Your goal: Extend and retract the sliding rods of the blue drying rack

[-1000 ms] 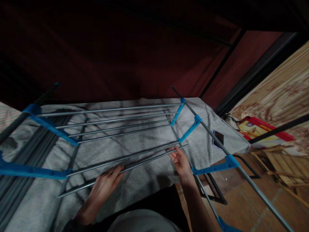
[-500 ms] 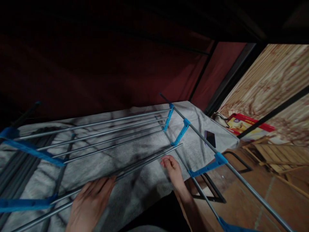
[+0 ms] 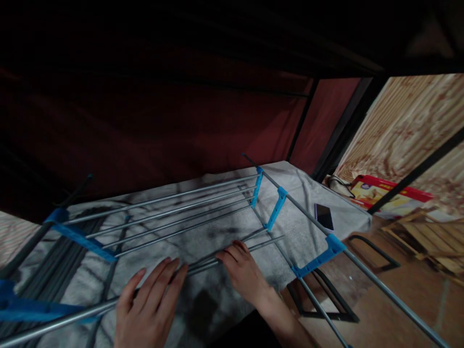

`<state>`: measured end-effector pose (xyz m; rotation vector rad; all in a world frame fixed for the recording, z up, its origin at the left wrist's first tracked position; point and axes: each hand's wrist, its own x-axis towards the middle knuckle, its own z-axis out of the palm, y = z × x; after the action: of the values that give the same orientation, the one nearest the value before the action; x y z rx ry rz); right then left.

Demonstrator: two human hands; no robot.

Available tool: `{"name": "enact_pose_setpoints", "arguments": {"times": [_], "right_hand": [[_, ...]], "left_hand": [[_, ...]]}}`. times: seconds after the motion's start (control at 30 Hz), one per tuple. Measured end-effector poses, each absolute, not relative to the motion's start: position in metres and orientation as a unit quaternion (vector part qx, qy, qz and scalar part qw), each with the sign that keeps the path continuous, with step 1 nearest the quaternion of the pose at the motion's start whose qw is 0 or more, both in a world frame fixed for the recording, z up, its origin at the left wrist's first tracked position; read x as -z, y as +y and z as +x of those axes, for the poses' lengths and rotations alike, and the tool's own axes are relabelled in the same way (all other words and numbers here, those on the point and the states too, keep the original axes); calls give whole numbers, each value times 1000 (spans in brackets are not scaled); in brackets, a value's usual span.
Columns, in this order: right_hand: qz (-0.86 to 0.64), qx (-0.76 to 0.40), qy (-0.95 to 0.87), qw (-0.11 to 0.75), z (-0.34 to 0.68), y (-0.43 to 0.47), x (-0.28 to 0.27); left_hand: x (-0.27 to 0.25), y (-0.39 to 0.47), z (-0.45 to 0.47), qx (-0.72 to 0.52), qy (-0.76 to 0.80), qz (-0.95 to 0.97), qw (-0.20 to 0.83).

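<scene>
A rack frame of grey metal rods joined by blue plastic brackets (image 3: pixel 279 208) stretches in front of me. My left hand (image 3: pixel 148 304) lies over a long metal rod (image 3: pixel 76 316) at the near side, its fingers somewhat apart and bent across it; the thumb is hidden. Farther right, my right hand (image 3: pixel 241 273) has its fingers closed round the rods on the same near side. Two rods run close together between my hands, and one free end (image 3: pixel 279 238) shows near a right-hand bracket. I cannot tell exactly which rod each hand grips.
Grey cloth (image 3: pixel 224 227) covers the surface under the frame. A bundle of dark rods (image 3: pixel 54 261) lies at the left, and a phone (image 3: pixel 324 217) at the right. Beyond are a red and yellow box (image 3: pixel 391 193), a wooden slatted piece (image 3: pixel 427 237) and black frames on the floor.
My right hand has moved left and closed on the rods. My left hand has shifted slightly right, its fingers farther apart. The view has shifted a little.
</scene>
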<state>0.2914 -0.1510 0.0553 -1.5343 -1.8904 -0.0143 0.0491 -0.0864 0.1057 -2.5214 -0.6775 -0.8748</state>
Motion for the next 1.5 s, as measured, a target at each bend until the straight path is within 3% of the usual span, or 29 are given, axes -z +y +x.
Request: {"name": "enact_pose_setpoints", "arguments": {"times": [0.1,0.2,0.53,0.83,1.23,1.5], "right_hand": [[-593,-12,-695,407,291,-147,-68],[-589,-57,-641,489,292,-146,-83],[-468,-305,-428,710,274,-131,-135],[-397,-467,-303,729,239,-126,-122],[-372,-415,-145,817,316,-101,-124],[-395,-437,-83,804,341,-121,-57]], "left_hand": [[-105,-94,52,417,-268,-829,258],[-103,-97,55,471,-272,-801,252],[-74,-91,88,432,-344,-833,-43],[-26,-90,89,347,-357,-850,-172],[-1,-50,20,299,-448,-843,23],[-9,-49,10,216,-457,-862,31]]}}
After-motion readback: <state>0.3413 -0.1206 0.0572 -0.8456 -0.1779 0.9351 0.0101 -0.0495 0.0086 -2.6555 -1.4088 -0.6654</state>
